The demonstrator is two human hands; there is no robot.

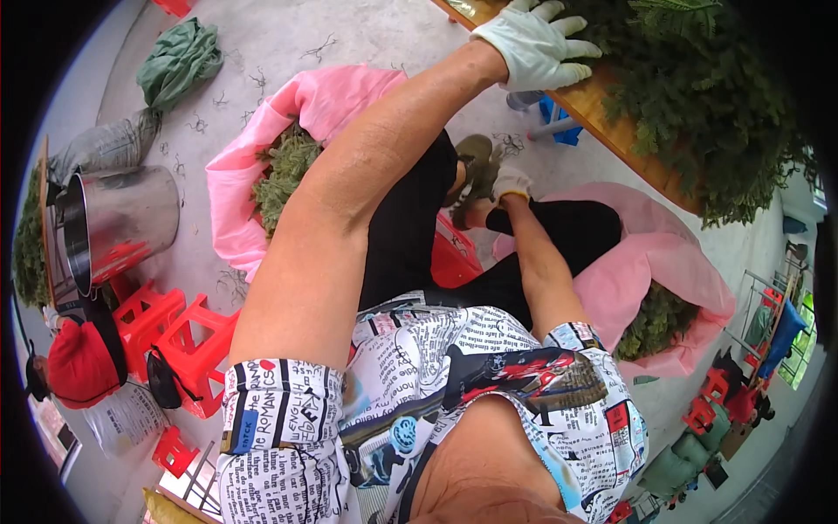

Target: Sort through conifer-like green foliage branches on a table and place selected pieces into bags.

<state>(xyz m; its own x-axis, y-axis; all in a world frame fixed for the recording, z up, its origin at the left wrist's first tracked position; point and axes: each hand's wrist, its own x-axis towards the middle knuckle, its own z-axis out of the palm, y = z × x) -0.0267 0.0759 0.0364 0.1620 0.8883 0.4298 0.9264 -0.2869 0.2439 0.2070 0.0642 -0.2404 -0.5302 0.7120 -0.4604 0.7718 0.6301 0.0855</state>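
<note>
My left hand (537,45), in a white glove, reaches up to the edge of a wooden table (602,131). Its fingers are spread and hold nothing. Beside them a big heap of green artificial pine branches (716,105) covers the tabletop. Low down by my shoes (476,170) is my right hand (511,184), also gloved, close to my ankle. Its fingers are mostly hidden, so whether it grips anything does not show. A pink fabric sack (231,188) with pine branches (292,170) inside stands left of my legs. Another pink sack (690,244) holds more branches on the right.
I sit with a red stool (454,253) between my legs. At left stand a metal drum (131,214), red plastic stools (196,341) and a person in red (83,362). A green sack (179,65) lies on the concrete floor among scattered dark twig-like scraps. Racks line the right wall.
</note>
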